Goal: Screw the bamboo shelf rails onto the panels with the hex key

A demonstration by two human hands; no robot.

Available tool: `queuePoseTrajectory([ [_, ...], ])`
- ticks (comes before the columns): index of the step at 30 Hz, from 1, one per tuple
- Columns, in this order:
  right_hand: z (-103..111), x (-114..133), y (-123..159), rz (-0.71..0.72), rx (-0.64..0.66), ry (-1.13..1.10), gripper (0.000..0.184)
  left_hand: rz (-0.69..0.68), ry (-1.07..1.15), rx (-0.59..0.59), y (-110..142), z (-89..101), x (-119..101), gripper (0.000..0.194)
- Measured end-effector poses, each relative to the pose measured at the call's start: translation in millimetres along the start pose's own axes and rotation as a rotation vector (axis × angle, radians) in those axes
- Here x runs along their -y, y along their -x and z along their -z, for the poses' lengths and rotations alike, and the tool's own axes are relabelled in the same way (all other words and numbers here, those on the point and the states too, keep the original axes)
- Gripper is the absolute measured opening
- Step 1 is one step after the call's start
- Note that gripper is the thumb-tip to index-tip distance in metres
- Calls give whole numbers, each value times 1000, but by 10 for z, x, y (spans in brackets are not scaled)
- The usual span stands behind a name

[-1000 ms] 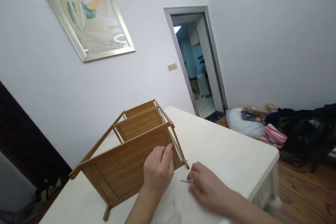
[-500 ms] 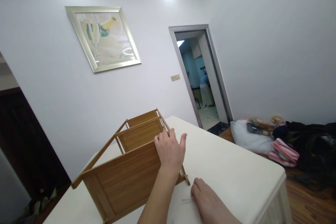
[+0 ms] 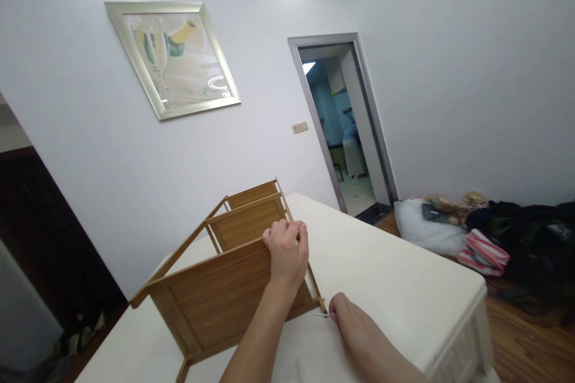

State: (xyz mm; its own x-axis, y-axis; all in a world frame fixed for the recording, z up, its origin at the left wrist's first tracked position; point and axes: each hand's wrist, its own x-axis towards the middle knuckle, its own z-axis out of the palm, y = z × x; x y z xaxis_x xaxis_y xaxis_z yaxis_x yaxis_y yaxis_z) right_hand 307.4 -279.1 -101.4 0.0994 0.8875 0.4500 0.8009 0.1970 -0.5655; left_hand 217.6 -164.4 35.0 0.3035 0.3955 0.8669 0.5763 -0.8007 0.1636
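A small wooden shelf rack (image 3: pixel 215 299) lies on its side on the white table (image 3: pixel 386 275). My left hand (image 3: pixel 286 251) is closed over the top corner of its nearest panel, fingers wrapped round the edge. My right hand (image 3: pixel 354 329) rests on the table just right of the rack's lower corner, pinching a thin metal pin (image 3: pixel 320 315) whose tip points at that corner.
The table's right edge drops to a wooden floor. White and striped bags and dark clothes (image 3: pixel 471 233) lie along the far wall. An open doorway (image 3: pixel 345 125) shows a person standing in another room. A framed picture (image 3: pixel 173 57) hangs on the wall.
My left hand rose from the panel face to its top corner and closed on it. My right hand brought the pin closer to the rack's lower corner. The view shifted.
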Motion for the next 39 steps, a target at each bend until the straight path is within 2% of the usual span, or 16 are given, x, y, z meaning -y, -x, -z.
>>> queuePoseTrajectory([
  [5, -25, -60, 6, -24, 50, -22, 17, -23, 85, 20, -33, 21, 105, 24],
  [10, -21, -73, 14, -37, 69, -38, 16, -43, 221, 46, -44, 110, 349, 24],
  [15, -39, -103, 14, -24, 43, -43, 15, -57, 390, 35, 7, 267, 616, 22],
  [22, -72, -176, 10, -15, -19, -51, 13, -55, 503, 29, 122, 557, 884, 23],
  [26, -69, -177, -5, -10, 1, -41, 15, -27, 544, 13, 213, 750, 946, 23],
  [34, -85, -172, -89, 16, 121, -25, 10, 14, 516, 0, 360, 1047, 1024, 22],
  [36, -62, -132, -176, 47, 140, -52, 16, 56, 471, -39, 405, 1121, 1025, 23],
  [39, -32, -82, -388, 150, 148, -69, 23, 124, 294, -172, 600, 1257, 915, 30],
])
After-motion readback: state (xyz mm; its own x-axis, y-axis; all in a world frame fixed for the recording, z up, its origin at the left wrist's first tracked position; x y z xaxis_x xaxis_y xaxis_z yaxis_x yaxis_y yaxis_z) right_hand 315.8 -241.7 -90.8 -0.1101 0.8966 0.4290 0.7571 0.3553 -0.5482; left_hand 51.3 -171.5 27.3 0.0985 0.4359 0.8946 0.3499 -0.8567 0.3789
